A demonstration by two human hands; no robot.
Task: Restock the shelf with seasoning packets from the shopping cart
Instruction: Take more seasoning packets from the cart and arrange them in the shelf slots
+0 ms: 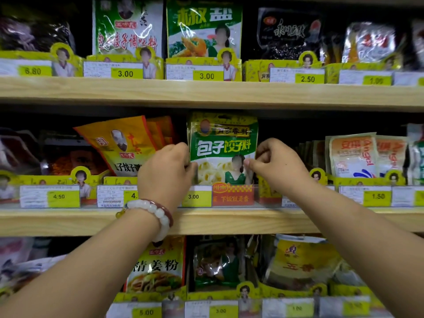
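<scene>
1. Reaching up to the middle shelf (206, 222), we have both arms raised in front of the seasoning display, and a bracelet (152, 208) of pale and dark red beads sits on our left wrist.
2. Starting at the left, an orange seasoning packet (119, 145) leans tilted in its slot, just beside our left hand and partly hidden behind it.
3. Our left hand (166, 172) is curled, knuckles toward us, with its fingertips pinching the lower left edge of the green packet (223, 145).
4. That green and white seasoning packet stands upright between our two hands, in the slot at the centre of the middle shelf, its bottom edge tucked behind the clear price rail (199, 196) with a yellow 3.00 tag and a red label.
5. Our right hand (276, 164) is curled as well, thumb and fingers closed in a pinch on the packet's lower right edge, level with the left hand.
6. Further right, white and orange yeast sachets (353, 154) stand in their own slot, well apart from our right hand.
7. Above and below, the other wooden shelves carry more packets behind yellow price tags; no shopping cart shows in this view.
</scene>
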